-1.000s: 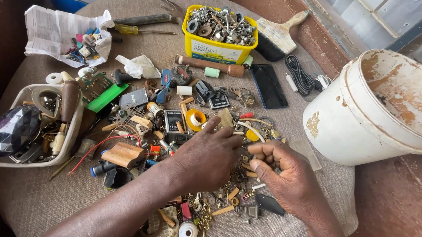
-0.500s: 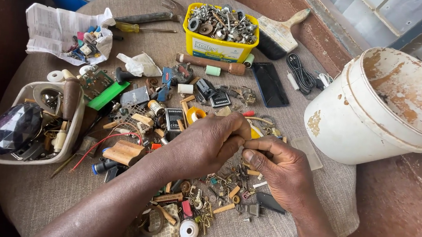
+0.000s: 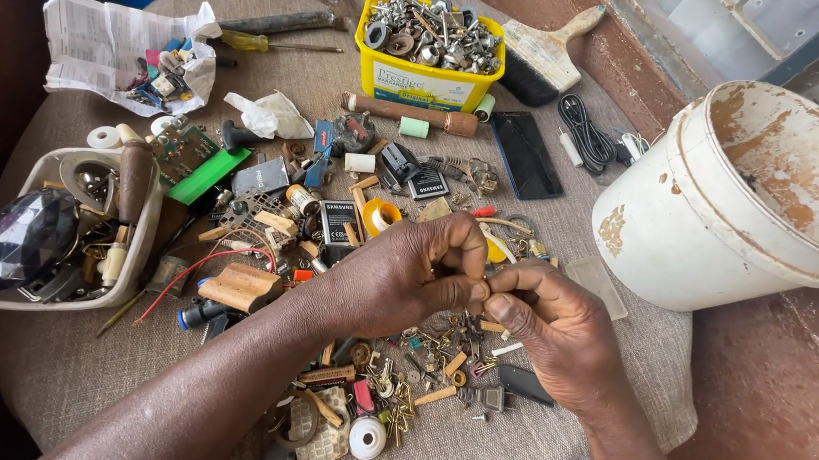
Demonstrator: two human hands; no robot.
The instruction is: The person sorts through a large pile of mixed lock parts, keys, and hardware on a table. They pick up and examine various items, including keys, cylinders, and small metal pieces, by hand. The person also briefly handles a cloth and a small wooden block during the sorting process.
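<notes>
Head view: left hand (image 3: 416,274) and right hand (image 3: 549,319) meet fingertip-to-fingertip, pinching something unseen.

Both forearms bare, apparently no sleeves, rings or watch.

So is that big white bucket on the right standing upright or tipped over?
Tipped. The white bucket lies on its side, its stained open mouth facing the camera's right; nothing shows inside it.

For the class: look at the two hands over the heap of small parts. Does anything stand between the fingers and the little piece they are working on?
Nothing visible does. The left hand and right hand meet fingertip to fingertip above the heap of small parts, already pinching the little piece; it is too small to identify.
</notes>
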